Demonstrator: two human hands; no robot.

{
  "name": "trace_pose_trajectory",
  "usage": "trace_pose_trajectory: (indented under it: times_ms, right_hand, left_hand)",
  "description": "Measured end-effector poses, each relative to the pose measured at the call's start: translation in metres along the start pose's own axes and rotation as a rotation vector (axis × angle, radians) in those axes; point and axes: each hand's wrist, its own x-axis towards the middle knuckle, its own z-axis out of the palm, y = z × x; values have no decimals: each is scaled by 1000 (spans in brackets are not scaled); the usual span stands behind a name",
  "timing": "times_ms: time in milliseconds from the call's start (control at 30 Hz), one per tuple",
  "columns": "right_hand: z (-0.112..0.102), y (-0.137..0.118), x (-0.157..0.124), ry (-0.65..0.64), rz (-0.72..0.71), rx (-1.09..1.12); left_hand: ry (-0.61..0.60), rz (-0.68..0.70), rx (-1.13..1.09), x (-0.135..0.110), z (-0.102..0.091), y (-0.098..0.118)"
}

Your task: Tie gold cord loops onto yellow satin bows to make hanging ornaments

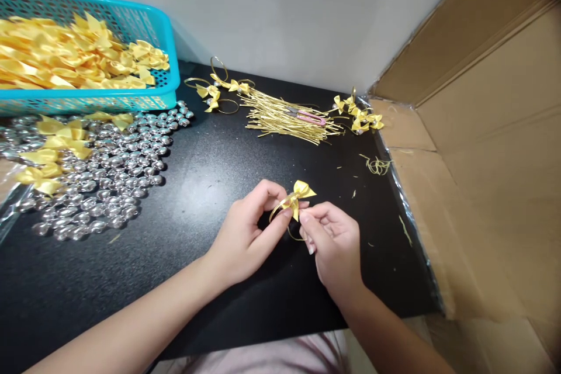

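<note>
My left hand (pixel 245 234) pinches a yellow ribbon bow (pixel 303 189) together with a thin gold ring (pixel 275 209), over the front middle of the black table. Thumb and fingers close on the bow's lower part. Close by on the right, my right hand (pixel 337 245) has its thumb and fingertips pressed together at the bow's edge. A thin gold wire (pixel 294 238) curves below the bow into these fingers; its end is hidden there.
At the back left, a blue basket (pixel 173 47) holds many yellow bows. Silver beads (pixel 109 187) and several bows lie before it. Farther back are gold twist ties (pixel 272 114), pink-handled snips (pixel 312 118) and finished bow rings (pixel 213 93). Cardboard (pixel 473 187) borders the right side.
</note>
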Motion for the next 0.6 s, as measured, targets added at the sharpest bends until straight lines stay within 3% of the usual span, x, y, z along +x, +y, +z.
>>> trace_pose_trajectory:
  times_ms: [600]
  right_hand:
    - [2,-1,-2,40,-30,-89]
  left_hand:
    - [-2,-124,-137,0,0,-1]
